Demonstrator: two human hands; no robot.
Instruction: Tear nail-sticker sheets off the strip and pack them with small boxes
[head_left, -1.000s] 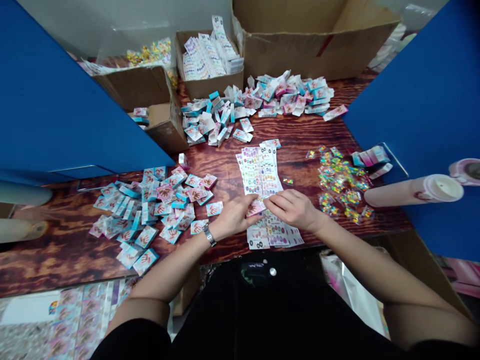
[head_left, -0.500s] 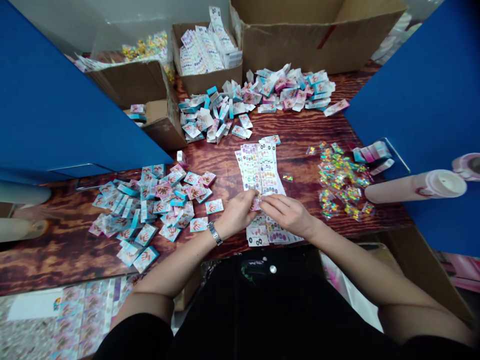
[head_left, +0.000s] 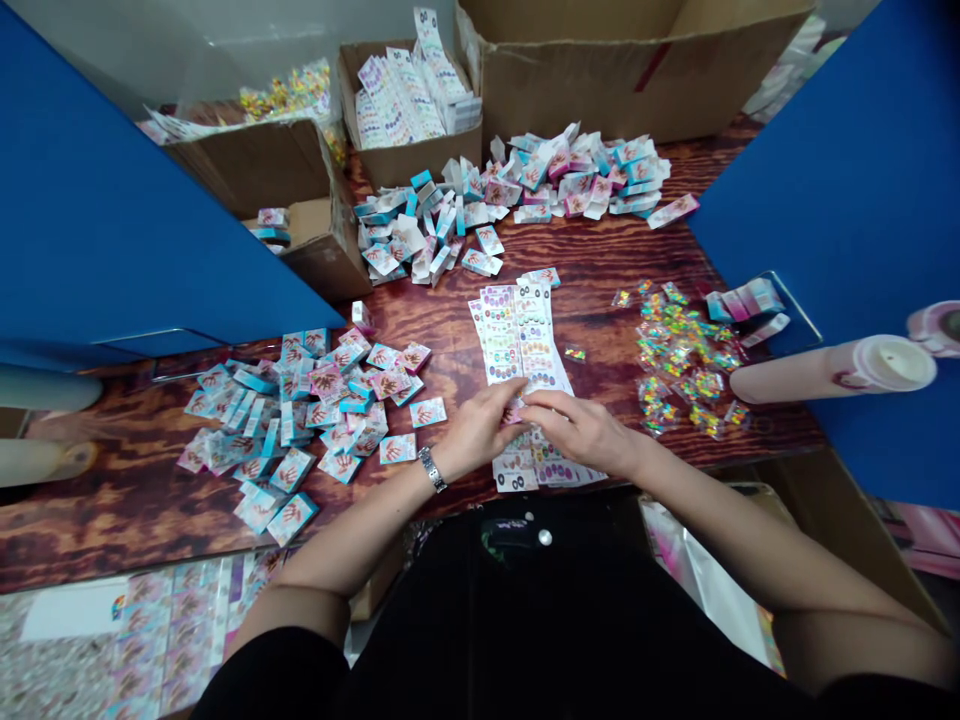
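Note:
Over the printed sticker sheets, my left hand grips a small pink printed box between thumb and fingers. My right hand meets it from the other side, thumb and fingertips closed at the box's right end. The fingers cover much of the box. One small packet of colourful bits lies just right of the sheets. Under the sheets' far end, part of another small box sticks out.
Many closed small boxes are heaped at left. Open-flapped boxes pile along the back, before cardboard cartons. Colourful packets lie at right, near a pale pink bottle. Blue panels flank the table.
Both hands have stayed over the sheets with the small box. My right fingers have bent and lifted slightly, and the box has tilted a little between the hands.

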